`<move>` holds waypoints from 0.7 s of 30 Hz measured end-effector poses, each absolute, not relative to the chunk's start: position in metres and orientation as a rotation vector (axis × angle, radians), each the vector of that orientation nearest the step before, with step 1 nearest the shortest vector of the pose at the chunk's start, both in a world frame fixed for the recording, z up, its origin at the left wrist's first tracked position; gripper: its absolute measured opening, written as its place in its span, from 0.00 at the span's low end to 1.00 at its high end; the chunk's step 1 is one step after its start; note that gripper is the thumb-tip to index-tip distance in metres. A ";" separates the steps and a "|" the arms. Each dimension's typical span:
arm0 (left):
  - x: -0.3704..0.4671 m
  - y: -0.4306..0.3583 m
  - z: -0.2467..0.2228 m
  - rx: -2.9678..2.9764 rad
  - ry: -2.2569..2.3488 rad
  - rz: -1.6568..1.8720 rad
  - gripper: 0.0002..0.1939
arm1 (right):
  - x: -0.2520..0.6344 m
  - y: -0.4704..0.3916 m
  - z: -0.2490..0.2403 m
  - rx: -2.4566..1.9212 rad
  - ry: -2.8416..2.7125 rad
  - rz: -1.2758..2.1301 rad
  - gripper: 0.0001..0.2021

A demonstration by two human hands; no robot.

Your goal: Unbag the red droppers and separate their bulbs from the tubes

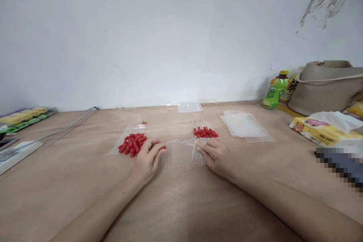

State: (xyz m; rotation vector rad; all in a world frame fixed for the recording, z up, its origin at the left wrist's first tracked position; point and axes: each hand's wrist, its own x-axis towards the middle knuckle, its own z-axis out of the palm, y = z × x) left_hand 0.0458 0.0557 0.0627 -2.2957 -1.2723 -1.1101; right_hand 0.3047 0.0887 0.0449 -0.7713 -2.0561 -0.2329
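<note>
My left hand (148, 160) is closed in a pinch, and the tip of a small red balloon-shaped piece (163, 147) shows at its fingertips. Beside that hand, a pile of the same red pieces (132, 144) lies on a clear plastic bag (116, 148). Between my hands, a row of clear thin tubes (178, 155) lies side by side on the table. My right hand (214, 155) pinches a thin whitish stick (194, 149) over the right end of that row. Just beyond it, several red pieces (205, 132) sit on the ends of pale sticks (202, 123).
A stack of clear plastic bags (244, 125) lies right of centre, with another bag (189, 108) by the wall. At right stand a green bottle (275, 90), a grey-beige bag (326, 90) and a yellow tissue box (320, 130). A grey cable (76, 121) and a white power strip (19, 155) lie left.
</note>
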 end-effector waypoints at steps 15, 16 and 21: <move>-0.042 0.072 0.091 -1.800 -2.133 -1.277 0.16 | 0.261 0.101 0.056 -1.053 -2.229 -0.395 0.07; -0.042 0.072 0.090 -1.803 -2.161 -1.291 0.15 | 0.261 0.099 0.056 -1.070 -2.249 -0.375 0.07; -0.030 0.071 0.087 -1.869 -2.227 -1.300 0.15 | 0.265 0.089 0.058 -1.096 -2.302 -0.189 0.10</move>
